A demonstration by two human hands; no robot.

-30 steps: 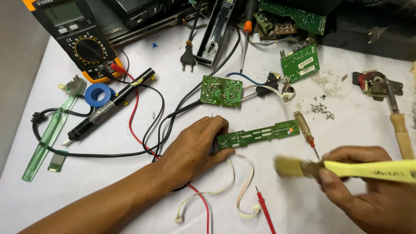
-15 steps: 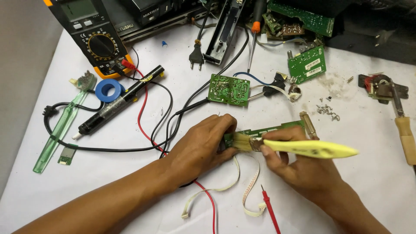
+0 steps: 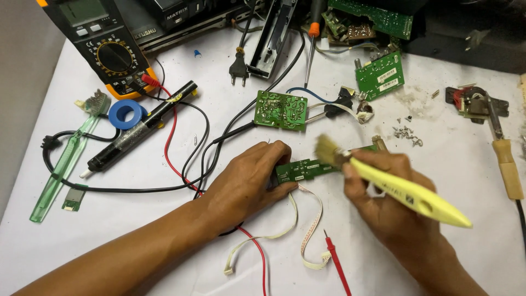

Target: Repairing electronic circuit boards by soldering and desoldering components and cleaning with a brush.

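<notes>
Your left hand [image 3: 249, 178] pins the narrow green circuit board [image 3: 307, 169] at frame centre; its long axis runs left to right. Your right hand [image 3: 383, 192] grips the yellow brush [image 3: 405, 189], bristles just above the board's right half.

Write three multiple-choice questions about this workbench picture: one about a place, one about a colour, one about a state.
1. Where does the blue tape roll lie?
A. beside the multimeter
B. on the square board
C. under the right hand

2. What colour is the handle of the brush?
A. red
B. yellow
C. black

3. What is the left hand doing?
A. lifting the plug
B. resting flat, away from everything
C. holding down the long narrow board

Answers: 1 A, the roll sits just below the meter. 2 B, the handle in the right hand is pale yellow. 3 C, its fingers press on the board's left end.
</notes>
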